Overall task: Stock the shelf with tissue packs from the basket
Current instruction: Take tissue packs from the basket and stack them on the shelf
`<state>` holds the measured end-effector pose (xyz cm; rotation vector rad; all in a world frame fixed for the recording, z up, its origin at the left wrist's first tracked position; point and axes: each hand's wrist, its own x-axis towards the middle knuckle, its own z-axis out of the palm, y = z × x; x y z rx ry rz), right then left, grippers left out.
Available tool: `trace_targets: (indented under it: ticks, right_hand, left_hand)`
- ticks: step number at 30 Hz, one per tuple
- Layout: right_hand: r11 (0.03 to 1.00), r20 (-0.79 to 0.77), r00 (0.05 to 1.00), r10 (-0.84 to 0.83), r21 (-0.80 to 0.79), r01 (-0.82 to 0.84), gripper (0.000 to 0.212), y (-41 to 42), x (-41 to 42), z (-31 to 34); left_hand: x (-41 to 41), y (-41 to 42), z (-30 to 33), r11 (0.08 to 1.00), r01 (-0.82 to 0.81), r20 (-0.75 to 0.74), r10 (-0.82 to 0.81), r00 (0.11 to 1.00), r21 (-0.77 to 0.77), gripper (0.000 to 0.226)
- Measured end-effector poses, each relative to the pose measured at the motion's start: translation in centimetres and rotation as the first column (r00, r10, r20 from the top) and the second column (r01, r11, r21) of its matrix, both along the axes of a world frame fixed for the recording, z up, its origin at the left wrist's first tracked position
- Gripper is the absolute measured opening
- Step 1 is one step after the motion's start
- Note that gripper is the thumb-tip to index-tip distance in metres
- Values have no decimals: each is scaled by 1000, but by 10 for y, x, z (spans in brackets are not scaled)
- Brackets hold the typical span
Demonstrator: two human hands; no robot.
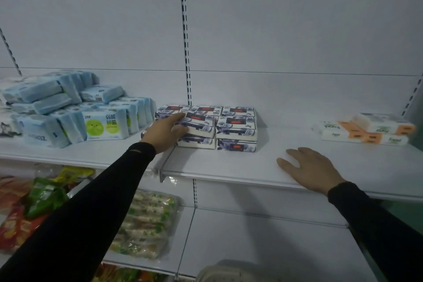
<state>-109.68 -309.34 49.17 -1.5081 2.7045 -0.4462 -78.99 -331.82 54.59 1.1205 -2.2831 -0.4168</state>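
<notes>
White metal shelf [229,167] carries stacked navy floral tissue packs [237,128] at centre. Left hand [163,131] grips near-left pack of that stack, thumb on top, fingers curled against its front. Right hand [309,169] rests flat on bare shelf to right, fingers spread and relaxed, holding nothing. Blue packs [68,112] piled far left; orange-and-white packs [366,130] far right. Snack bags [45,197] on lower shelf. Basket rim [229,272] partly visible at bottom edge.
</notes>
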Motion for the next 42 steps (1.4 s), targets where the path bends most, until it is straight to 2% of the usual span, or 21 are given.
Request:
trace_targets:
  ticks: [2,10,16,19,21,23,26,32,34,38,40,42]
  right_hand:
    - [1000,5,1000,-2,0,2,69,0,0,0]
    - [1000,-16,1000,-3,-22,3,69,-2,0,-1]
    - [999,-13,1000,-2,-32,2,66,0,2,0]
    - [999,-7,1000,13,-43,-13,67,0,1,-1]
    - [992,34,999,39,-118,-35,65,2,1,-1]
    - [962,34,996,79,-266,-67,59,5,3,-3]
    - [863,-149,982,120,-473,-177,54,14,12,-6]
    - [676,-345,900,266,-599,-430,47,47,40,-36]
    - [686,-338,881,332,-555,-471,47,63,49,-58]
    - [723,-252,867,431,-479,-498,47,90,67,-114]
    - [782,-131,884,449,-422,-459,48,103,77,-146]
    - [865,18,903,429,-298,-404,52,115,86,-179]
  left_hand:
    - [-3,-1,-5,1000,-3,44,4,999,-7,53]
    - [-12,2,-8,999,25,31,-24,999,-25,46]
    - [-11,6,-8,1000,5,47,-4,999,-25,56]
    - [-2,11,-8,997,-16,21,18,1000,-74,59]
    - [3,24,-8,995,-6,-38,2,999,-99,55]
    - [5,43,-8,991,14,-120,-30,992,-133,50]
    - [7,77,-15,984,63,-176,-92,980,-164,46]
    - [12,133,-56,984,148,-228,-168,959,-102,38]
    - [11,148,-82,979,187,-185,-200,962,-86,37]
    - [4,172,-145,949,296,-7,-299,954,-111,38]
    - [-1,184,-176,932,363,88,-362,928,1,45]
    - [-4,192,-211,907,381,202,-413,888,179,49]
